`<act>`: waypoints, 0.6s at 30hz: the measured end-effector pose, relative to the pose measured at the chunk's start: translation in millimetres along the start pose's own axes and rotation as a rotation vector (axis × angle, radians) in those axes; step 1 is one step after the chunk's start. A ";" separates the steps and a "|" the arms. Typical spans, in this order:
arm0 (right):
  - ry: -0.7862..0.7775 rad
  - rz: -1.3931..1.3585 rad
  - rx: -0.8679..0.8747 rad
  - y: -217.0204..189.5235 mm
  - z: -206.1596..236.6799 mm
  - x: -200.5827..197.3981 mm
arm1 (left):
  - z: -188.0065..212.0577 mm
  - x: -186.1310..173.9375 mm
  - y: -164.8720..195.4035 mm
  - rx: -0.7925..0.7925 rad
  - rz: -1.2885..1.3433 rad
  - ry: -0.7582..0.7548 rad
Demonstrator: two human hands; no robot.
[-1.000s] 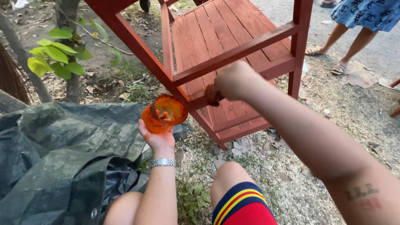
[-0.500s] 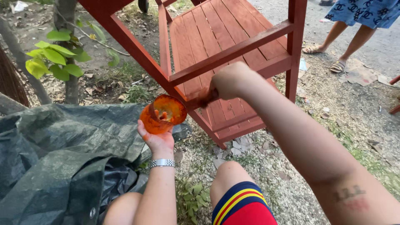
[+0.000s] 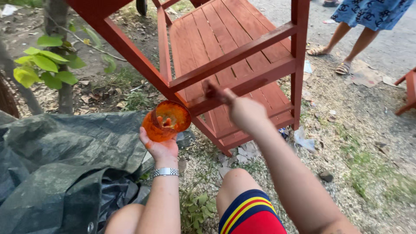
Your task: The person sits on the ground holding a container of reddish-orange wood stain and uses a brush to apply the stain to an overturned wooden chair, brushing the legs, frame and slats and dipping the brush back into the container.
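Observation:
My left hand (image 3: 159, 146) holds up a clear plastic cup (image 3: 166, 121) stained with orange-red paint, its mouth tilted towards me. My right hand (image 3: 245, 112) grips a small paintbrush (image 3: 213, 91) whose bristles touch a lower rail of a red-painted wooden frame (image 3: 236, 56) lying on its side in front of me. The frame has a slatted panel and several cross rails. A silver watch (image 3: 164, 172) sits on my left wrist. My knees and red shorts show at the bottom.
A dark green tarp (image 3: 56, 164) is heaped at my left. A thin tree trunk with green leaves (image 3: 43, 65) stands behind it. Another person's legs in sandals (image 3: 342, 47) stand on the gravel at upper right. More red wood (image 3: 409, 91) shows at the right edge.
My right hand has moved right and slightly up along the rail with the brush. The cup in my left hand stays about where it was.

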State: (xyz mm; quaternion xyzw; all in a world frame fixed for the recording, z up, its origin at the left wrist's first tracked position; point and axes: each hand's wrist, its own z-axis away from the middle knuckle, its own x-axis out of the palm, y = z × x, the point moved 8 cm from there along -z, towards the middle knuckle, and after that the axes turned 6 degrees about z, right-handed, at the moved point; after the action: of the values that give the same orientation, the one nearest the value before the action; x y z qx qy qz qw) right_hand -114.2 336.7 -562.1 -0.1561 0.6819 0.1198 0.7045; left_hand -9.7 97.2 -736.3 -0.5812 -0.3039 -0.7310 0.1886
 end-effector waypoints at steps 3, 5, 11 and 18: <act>0.067 0.071 0.148 56.3 4.3 -36.9 | 0.5 -2.0 -2.3 0.025 -0.076 0.013; 0.098 0.118 0.250 82.5 9.7 -53.3 | -0.2 -0.8 -4.5 0.006 -0.059 -0.017; 0.121 0.107 0.063 11.9 25.8 -0.1 | -2.7 -6.8 -6.0 -0.010 -0.038 -0.018; -0.003 0.026 -0.092 -36.4 35.5 51.6 | -2.0 -8.9 -4.9 -0.001 -0.003 0.001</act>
State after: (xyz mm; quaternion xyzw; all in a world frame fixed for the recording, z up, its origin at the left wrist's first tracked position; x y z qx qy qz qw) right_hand -65.5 314.4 -610.8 -0.1792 0.6764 0.1606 0.6961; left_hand -12.1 98.9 -746.3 -0.5804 -0.3041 -0.7318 0.1873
